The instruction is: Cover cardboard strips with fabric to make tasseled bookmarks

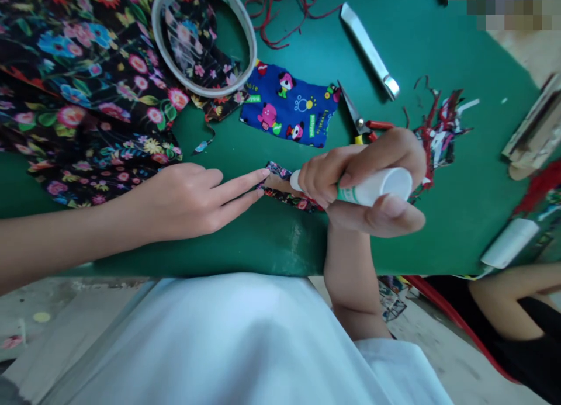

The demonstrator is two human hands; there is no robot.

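My right hand [357, 165] gripped the white bottle [372, 187]; my loosely open left hand [188, 200], gripping nothing, touched the floral strip [284, 184] at twelve o'clock, probably soft, best pinned at its end.

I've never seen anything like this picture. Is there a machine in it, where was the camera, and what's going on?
There is no machine here, just a person's bare hands. The one picture comes from a camera worn on the head, looking down past the shirt at a green table. The left hand has two fingertips at one end of a floral strip. The right hand holds a white bottle, its narrow tip at the strip. Around them lie floral cloth, a blue patch, a ring, scissors and red threads. The arm at lower right is someone else's.
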